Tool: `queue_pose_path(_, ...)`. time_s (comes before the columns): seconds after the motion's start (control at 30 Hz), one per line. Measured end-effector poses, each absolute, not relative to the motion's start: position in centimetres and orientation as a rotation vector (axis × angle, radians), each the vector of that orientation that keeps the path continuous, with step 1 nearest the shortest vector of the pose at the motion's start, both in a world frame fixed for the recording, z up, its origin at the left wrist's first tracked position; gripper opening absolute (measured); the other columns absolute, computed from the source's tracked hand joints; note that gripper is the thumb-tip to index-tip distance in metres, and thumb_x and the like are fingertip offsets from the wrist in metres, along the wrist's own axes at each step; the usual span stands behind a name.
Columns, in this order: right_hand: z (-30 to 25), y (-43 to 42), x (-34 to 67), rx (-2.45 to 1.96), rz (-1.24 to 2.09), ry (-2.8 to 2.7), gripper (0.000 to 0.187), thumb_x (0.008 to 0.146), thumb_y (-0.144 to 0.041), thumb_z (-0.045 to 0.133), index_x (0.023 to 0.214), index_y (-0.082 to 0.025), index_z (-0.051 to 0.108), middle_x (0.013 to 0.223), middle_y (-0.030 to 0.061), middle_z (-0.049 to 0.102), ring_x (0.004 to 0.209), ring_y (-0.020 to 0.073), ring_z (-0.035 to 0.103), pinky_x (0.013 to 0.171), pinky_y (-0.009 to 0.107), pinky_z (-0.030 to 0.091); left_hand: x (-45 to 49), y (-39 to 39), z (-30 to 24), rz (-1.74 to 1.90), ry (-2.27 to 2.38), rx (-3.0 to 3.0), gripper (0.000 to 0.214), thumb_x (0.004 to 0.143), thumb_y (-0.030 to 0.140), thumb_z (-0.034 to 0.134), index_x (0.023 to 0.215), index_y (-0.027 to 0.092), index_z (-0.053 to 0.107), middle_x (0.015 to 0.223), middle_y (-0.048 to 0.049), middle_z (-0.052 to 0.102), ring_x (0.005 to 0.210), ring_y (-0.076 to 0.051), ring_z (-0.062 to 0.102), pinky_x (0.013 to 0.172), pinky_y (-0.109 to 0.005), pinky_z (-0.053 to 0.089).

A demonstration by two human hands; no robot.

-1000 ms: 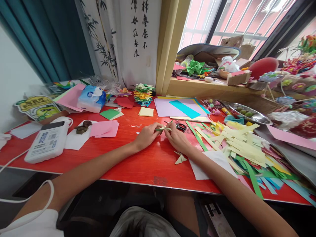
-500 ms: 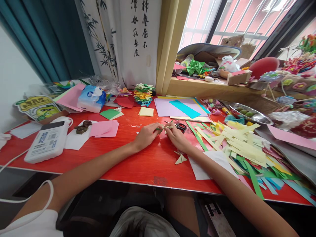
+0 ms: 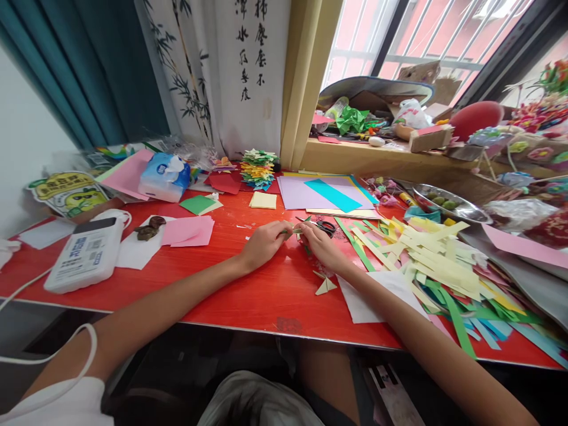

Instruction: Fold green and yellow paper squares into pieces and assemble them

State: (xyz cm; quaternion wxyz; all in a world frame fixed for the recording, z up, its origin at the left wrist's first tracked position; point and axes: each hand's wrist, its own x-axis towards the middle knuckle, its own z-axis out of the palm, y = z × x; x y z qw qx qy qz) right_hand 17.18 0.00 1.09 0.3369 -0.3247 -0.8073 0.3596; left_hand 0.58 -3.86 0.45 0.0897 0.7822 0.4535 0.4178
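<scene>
Over the middle of the red table (image 3: 213, 299), my left hand (image 3: 268, 242) and my right hand (image 3: 320, 244) meet, fingers closed on a small piece of folded green and cream paper (image 3: 298, 229). Fingers cover most of this piece, so its full shape is hidden. Just behind my right hand lie black-handled scissors (image 3: 327, 227). A pale folded paper figure (image 3: 325, 285) with pointed tips rests on the table below my right wrist. Under my right forearm is a white paper sheet (image 3: 361, 299).
Cut paper strips (image 3: 444, 266) are heaped on the right. Behind stand a stack of folded paper pieces (image 3: 258, 168), cream squares (image 3: 263, 200) and lilac sheets (image 3: 295, 194). Pink squares (image 3: 189, 231), a white box-shaped device (image 3: 89, 251) and a tissue pack (image 3: 164, 176) lie left. A metal dish (image 3: 452, 203) sits far right.
The fingers of my right hand have shifted slightly around the folded paper, and a green part now shows beneath them. My left hand stays nearly still.
</scene>
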Motion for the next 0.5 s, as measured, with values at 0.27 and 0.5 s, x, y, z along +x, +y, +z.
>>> queue_pose_path(0.27,0.53,-0.01,16.81,-0.884,1.268,-1.872,0.032,0.086,-0.045,0.032,0.090,-0.020,0.051,0.064,-0.0026,0.039,0.050,0.0095,0.034,0.047,0.023,0.029,0.50,-3.76,0.28,1.207,1.414,2.357,0.012,0.084,0.018,0.043,0.088,0.019,0.055,0.087,-0.0008,0.060,0.080,-0.012,0.056,0.074,-0.025,0.043)
queue_pose_path(0.5,1.44,0.53,17.47,-0.918,1.116,-2.051,0.022,0.080,-0.035,0.045,0.084,-0.017,0.058,0.075,0.0011,0.055,0.064,0.0117,0.049,0.056,0.024,0.038,0.23,-3.72,0.14,1.121,1.452,2.432,0.017,0.086,0.019,0.039,0.092,0.019,0.055,0.090,-0.0020,0.060,0.085,-0.013,0.057,0.077,-0.026,0.044)
